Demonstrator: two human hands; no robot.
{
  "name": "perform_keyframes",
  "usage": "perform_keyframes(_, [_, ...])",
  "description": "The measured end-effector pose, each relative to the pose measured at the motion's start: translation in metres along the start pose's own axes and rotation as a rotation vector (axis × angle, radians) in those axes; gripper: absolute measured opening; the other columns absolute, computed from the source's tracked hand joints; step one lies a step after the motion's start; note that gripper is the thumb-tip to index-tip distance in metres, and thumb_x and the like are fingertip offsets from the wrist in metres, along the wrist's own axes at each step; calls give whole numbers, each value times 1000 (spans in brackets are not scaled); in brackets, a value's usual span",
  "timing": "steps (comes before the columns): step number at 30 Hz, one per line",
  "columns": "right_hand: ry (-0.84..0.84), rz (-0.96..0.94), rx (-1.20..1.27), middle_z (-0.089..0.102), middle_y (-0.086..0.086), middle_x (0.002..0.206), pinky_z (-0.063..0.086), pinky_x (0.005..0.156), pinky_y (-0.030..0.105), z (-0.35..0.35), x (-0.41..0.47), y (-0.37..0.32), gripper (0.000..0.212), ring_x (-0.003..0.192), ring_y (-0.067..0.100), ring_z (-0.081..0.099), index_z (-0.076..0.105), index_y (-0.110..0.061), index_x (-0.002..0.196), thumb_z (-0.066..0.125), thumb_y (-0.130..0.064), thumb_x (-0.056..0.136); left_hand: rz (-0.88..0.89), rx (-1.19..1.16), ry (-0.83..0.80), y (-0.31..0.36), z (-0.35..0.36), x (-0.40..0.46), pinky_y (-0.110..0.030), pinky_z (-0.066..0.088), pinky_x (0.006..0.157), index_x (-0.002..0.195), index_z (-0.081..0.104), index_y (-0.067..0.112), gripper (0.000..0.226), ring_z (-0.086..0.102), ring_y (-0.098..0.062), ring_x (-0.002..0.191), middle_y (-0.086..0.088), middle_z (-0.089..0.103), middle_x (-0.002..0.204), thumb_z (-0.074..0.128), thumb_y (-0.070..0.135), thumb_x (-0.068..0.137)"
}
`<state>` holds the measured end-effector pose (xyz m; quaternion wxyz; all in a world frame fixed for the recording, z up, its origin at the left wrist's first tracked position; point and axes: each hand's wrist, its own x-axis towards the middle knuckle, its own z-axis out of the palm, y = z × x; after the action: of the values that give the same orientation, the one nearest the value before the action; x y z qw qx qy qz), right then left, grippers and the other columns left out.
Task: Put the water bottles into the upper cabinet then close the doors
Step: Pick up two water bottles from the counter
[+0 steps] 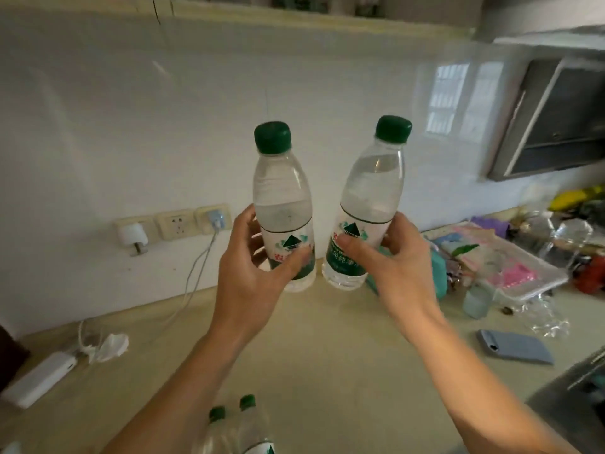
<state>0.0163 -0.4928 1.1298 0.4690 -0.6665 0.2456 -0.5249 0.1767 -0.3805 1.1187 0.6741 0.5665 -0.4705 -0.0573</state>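
Observation:
I hold two clear water bottles with green caps in the air above the counter. My left hand (252, 270) grips the left bottle (280, 191) around its label, and that bottle stands nearly upright. My right hand (393, 263) grips the right bottle (373, 188) at its label, tilted a little to the right. Two more green-capped bottles (244, 424) stand on the counter at the bottom edge, between my forearms. The underside of the upper cabinet (262, 8) runs along the top edge; its doors are mostly out of view.
The beige counter (327, 355) holds a white power bank (39, 378) with cable at left, a blue phone (514, 347) at right, and a cluttered tray (510, 257) beyond it. Wall sockets (173, 224) sit on the white wall. A range hood (556, 116) hangs at upper right.

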Motion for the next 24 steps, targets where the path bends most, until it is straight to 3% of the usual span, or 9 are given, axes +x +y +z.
perform_keyframes(5, [39, -171, 48, 75, -14, 107, 59, 84, 39, -1, 48, -86, 50, 100, 11, 70, 66, -32, 116, 86, -38, 71, 191, -34, 27, 78, -5, 57, -23, 59, 82, 142, 47, 32, 76, 67, -6, 109, 17, 64, 126, 84, 40, 75])
perform_keyframes(10, [22, -294, 190, 77, -9, 101, 59, 71, 23, -6, 94, -156, 45, 91, 10, 74, 68, -33, 108, 89, -33, 68, 343, -72, 54, 150, -7, 109, -17, 57, 79, 138, 52, 31, 69, 68, -4, 104, 15, 68, 118, 86, 30, 78])
perform_keyframes(14, [2, -347, 198, 77, -9, 98, 60, 74, 28, -8, 141, -200, 43, 89, 11, 75, 69, -31, 105, 90, -32, 68, 419, -53, 109, 198, -4, 154, -14, 56, 74, 139, 52, 29, 71, 68, -1, 99, 13, 69, 115, 87, 31, 77])
perform_keyframes(19, [-23, -367, 109, 77, -14, 92, 58, 73, 30, -11, 206, -225, 34, 82, 6, 75, 70, -32, 100, 88, -35, 71, 428, 80, 172, 236, 1, 212, -10, 55, 61, 137, 51, 32, 71, 68, 1, 88, 18, 65, 109, 86, 36, 76])
perform_keyframes(24, [-103, -328, 19, 78, -11, 89, 63, 76, 36, -17, 264, -219, 27, 80, 8, 75, 71, -29, 97, 85, -37, 76, 295, 180, 181, 237, 5, 261, -9, 47, 49, 131, 52, 31, 64, 63, 2, 83, 16, 65, 104, 86, 34, 77])
